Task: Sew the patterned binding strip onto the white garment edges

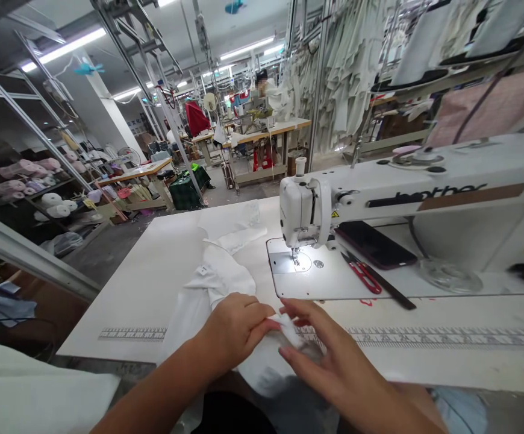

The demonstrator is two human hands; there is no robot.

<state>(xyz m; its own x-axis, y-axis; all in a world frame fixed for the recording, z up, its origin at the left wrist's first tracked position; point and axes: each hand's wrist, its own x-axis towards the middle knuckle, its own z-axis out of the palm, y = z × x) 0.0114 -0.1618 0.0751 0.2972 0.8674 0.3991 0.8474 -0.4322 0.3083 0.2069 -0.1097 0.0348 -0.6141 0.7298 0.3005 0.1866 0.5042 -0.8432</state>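
Observation:
White cloth, looking like a garment piece, lies bunched on the sewing table and hangs over its front edge toward my lap. My left hand pinches a folded edge of this cloth between thumb and fingers. Close on its right, my right hand has thumb and forefinger apart around the same fold; whether they touch it I cannot tell. Both hands are in front of the sewing machine, short of its lit needle and presser foot. No cloth lies under the foot.
Red-handled thread snips, a dark slim tool and a phone lie on the machine bed. A printed ruler runs along the table's front. More white fabric is at lower left. Another person works far back.

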